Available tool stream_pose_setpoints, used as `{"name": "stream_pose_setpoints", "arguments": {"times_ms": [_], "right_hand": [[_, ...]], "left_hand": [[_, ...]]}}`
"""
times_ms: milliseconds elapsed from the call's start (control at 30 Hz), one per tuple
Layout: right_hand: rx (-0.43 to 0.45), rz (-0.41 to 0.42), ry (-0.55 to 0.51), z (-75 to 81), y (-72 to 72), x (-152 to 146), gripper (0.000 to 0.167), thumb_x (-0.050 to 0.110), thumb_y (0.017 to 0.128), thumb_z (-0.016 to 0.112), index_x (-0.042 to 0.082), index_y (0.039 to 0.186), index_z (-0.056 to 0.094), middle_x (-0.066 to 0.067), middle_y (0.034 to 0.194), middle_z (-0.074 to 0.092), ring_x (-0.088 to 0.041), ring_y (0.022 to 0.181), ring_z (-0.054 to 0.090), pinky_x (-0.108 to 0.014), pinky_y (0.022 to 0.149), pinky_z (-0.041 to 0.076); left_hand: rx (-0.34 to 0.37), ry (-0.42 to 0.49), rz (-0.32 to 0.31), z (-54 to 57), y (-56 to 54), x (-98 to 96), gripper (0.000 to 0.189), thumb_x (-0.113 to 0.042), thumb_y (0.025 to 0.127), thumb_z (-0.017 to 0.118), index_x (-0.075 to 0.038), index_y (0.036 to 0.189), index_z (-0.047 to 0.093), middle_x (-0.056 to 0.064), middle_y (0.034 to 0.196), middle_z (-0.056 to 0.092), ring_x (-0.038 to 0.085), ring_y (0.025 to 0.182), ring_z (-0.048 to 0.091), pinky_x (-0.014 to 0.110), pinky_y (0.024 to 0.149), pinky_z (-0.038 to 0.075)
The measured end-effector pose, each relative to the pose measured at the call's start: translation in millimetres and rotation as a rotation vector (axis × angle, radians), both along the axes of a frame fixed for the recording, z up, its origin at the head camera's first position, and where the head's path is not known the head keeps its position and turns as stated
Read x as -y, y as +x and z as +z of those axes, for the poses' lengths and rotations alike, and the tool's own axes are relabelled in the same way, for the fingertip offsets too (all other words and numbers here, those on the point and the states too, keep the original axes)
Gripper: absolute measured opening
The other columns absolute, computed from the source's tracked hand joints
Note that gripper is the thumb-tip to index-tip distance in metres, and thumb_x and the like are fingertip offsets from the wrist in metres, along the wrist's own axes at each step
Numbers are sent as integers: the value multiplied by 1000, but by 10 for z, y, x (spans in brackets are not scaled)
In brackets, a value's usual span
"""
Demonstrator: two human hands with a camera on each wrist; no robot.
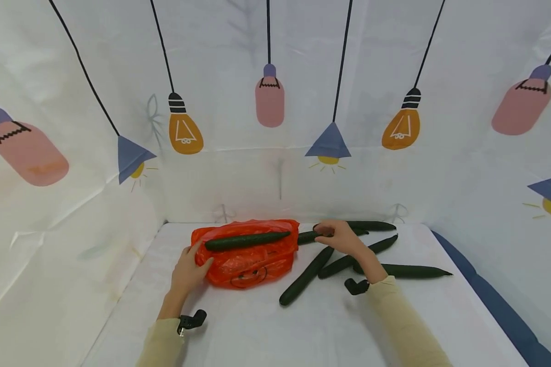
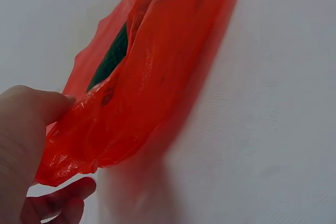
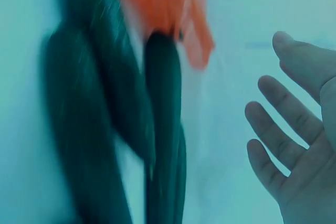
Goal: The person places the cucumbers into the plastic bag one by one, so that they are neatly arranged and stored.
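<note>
At the left end of a red plastic bag point(image 1: 257, 265), my left hand point(image 1: 188, 270) grips the film, with the thumb point(image 2: 39, 106) over the edge and fingers beneath. One cucumber point(image 1: 248, 240) lies lengthwise in the bag's opening; its dark green side shows between the folds in the left wrist view. My right hand point(image 1: 342, 238) is held over the loose cucumbers right of the bag. Its fingers point(image 3: 275, 140) are spread and hold nothing. Below it, one cucumber point(image 1: 307, 237) has its end at the bag's right edge.
Several more cucumbers lie loosely on the white table point(image 1: 252, 331): one cucumber point(image 1: 306, 276) slants toward the front, another cucumber point(image 1: 415, 271) points right, and a third cucumber point(image 1: 372, 225) is at the back edge. A white sheet point(image 1: 229, 178) with printed lamps hangs behind and beside the table.
</note>
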State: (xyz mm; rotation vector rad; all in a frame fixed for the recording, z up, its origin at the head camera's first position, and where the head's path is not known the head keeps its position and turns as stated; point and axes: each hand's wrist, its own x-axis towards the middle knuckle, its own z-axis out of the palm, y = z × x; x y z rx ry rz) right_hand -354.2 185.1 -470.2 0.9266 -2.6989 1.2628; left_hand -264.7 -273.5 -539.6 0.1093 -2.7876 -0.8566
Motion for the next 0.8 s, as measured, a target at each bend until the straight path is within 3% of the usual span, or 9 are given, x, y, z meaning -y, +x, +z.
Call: {"name": "stream_pose_setpoints", "arguments": {"times_ms": [233,400,500,800], "right_hand": [[-13,-89,87,96,129,-645,29,20,87,73,6,112,69,-11,108,68,-26,95,63,-41,78,52],[-43,-166,136,141,229,-1067,27,18,88,72,4,112,69,-15,106,68,-26,90,64,-38,73,53],[-18,-216,121,140,299,-1259,28,19,88,72,3,112,68,-15,103,68,-26,89,64,-36,71,53],[49,-309,118,-108,529,-1632,38,25,87,74,-2,113,67,-15,108,68,-33,98,61,-38,74,53]], "left_hand": [[22,36,-42,13,-105,4,77,-30,87,70,0,148,33,31,132,48,48,117,49,65,93,41],[20,130,-94,-29,-150,23,88,-24,84,75,7,149,25,31,139,43,48,125,43,62,100,37],[14,186,-113,-54,-174,49,93,-23,82,77,8,150,21,32,143,39,48,128,39,61,103,34],[117,288,-91,-122,-105,131,99,-24,83,77,9,151,12,35,148,28,50,134,29,60,106,29]]}}
